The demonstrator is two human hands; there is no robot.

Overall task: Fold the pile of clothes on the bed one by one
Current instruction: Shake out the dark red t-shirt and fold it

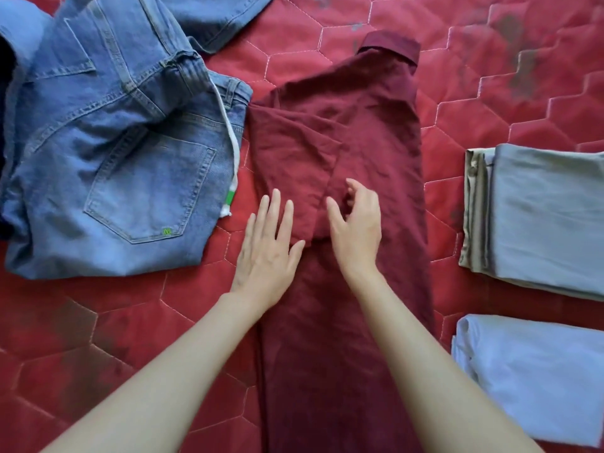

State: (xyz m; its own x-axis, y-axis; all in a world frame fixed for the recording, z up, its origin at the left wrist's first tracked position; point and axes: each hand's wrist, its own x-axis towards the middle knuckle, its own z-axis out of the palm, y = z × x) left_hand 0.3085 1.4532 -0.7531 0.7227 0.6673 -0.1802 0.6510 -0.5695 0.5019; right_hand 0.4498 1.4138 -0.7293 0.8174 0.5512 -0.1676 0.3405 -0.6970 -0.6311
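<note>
A dark maroon shirt [369, 132] lies lengthwise down the middle of the red quilt, collar at the far end, its sides and one sleeve folded inward over the back. My left hand [268, 246] lies flat with straight fingers on the end of the folded sleeve at the shirt's left edge. My right hand [358, 220] hovers just right of it over the shirt's middle, fingers loosely curled and holding nothing. Light blue jeans [114, 152] lie in a heap to the left, back pockets up.
On the right edge sit two folded garments: a grey-blue one with a beige layer [539, 214] and a pale lavender one [536, 371] nearer me. The red hexagon-stitched quilt [98, 338] covers the whole bed. A white drawstring [233, 152] runs along the jeans.
</note>
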